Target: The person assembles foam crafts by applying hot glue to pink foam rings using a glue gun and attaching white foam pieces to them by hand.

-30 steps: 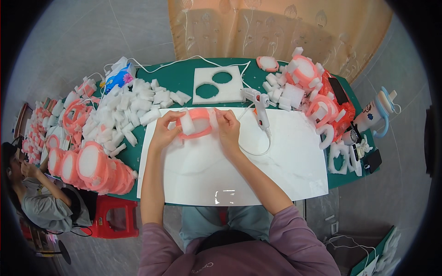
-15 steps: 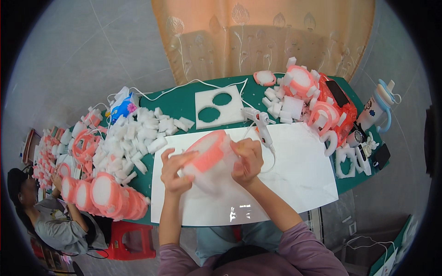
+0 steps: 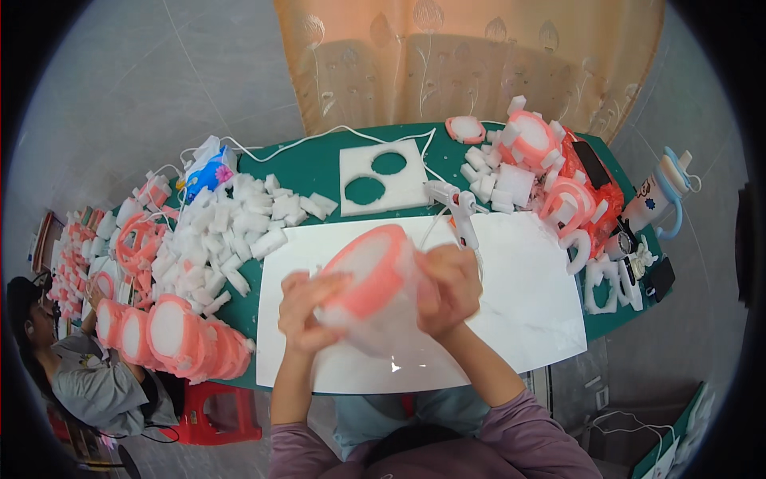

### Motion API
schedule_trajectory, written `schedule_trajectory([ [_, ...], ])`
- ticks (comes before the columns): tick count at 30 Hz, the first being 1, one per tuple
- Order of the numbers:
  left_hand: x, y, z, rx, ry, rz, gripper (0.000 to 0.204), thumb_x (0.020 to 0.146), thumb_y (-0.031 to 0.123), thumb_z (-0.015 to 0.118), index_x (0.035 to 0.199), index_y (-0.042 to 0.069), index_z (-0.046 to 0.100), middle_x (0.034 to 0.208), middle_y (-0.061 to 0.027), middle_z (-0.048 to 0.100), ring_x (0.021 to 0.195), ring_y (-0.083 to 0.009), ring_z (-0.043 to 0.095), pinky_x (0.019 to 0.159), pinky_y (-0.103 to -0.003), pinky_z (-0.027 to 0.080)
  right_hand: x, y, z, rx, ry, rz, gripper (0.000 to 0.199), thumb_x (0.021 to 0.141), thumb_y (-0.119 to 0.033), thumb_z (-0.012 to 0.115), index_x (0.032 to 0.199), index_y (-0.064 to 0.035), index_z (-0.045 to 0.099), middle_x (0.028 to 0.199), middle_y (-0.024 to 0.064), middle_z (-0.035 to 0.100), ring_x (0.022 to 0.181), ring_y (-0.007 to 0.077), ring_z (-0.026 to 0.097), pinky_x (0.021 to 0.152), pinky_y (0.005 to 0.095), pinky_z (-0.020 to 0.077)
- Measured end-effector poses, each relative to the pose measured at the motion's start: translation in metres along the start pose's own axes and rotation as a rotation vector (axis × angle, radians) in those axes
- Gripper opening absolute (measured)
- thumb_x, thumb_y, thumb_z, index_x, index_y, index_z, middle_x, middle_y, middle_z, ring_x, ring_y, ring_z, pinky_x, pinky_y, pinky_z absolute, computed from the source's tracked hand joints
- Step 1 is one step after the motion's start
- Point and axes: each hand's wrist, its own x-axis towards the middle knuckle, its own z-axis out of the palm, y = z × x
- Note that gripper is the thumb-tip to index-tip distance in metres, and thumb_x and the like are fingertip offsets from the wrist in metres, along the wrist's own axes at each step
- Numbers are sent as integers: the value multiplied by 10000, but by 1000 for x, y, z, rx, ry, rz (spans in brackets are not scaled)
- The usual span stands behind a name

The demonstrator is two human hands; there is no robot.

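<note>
Above the white board (image 3: pixel 527 295), a round foam piece (image 3: pixel 363 275) with a white face and a pink rim is held tilted between my hands. My left hand (image 3: pixel 311 311) grips its left side, thumb below and fingers along the rim. At the opposite side, my right hand (image 3: pixel 448 289) has its fingers curled in against the piece's edge; motion smears them, and whatever lies under the fingertips is hidden. Just beyond that hand, a white glue gun (image 3: pixel 456 209) with a cord rests at the board's far edge.
Loose white foam blocks (image 3: pixel 239 227) are heaped at left, behind a row of finished-looking pink-rimmed foam rounds (image 3: pixel 171 331). A foam sheet (image 3: pixel 383 203) with two holes lies at the back. Right are more foam parts, a phone (image 3: pixel 590 164) and a bottle (image 3: pixel 658 195). Another person (image 3: pixel 96 383) sits left.
The foam piece shows slightly larger and further right. My right hand has moved right and a little down, its fingers more curled. The whole view has shifted slightly.
</note>
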Motion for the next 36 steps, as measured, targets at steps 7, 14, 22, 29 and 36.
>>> schedule_trajectory([
  [7,-11,-57,14,-77,-166,-418,325,647,12,635,968,54,598,861,-84,635,728,-221,593,975,-426,298,-59,70,28,487,-55,952,273,872,-144,420,989,4,617,735,0,412,681,99,397,623,195,301],
  [14,-13,-71,1,-248,-292,-715,338,702,77,635,1036,61,584,852,-85,642,743,-170,609,780,-298,430,-78,76,41,567,-240,1249,309,893,-151,401,1018,71,576,855,21,515,830,84,454,718,195,342],
  [22,-19,-90,4,-338,-317,-819,344,709,81,604,1052,74,583,753,-63,645,693,-102,574,703,-266,433,-91,89,46,634,-183,1311,315,899,-239,428,976,3,616,801,-7,512,666,77,413,596,208,332],
  [29,-19,-105,4,-569,-310,-988,375,715,30,574,1089,54,559,725,-40,630,659,-60,533,673,-214,421,-90,91,46,582,-279,1160,326,906,-225,421,1040,28,577,912,19,539,744,88,435,652,227,346],
  [36,-18,-112,4,-561,-384,-1012,384,722,17,565,1105,48,551,750,-47,629,650,-59,526,645,-199,418,-90,96,44,547,-338,1131,310,895,-214,446,1055,17,577,1000,37,523,851,100,476,719,219,381],
])
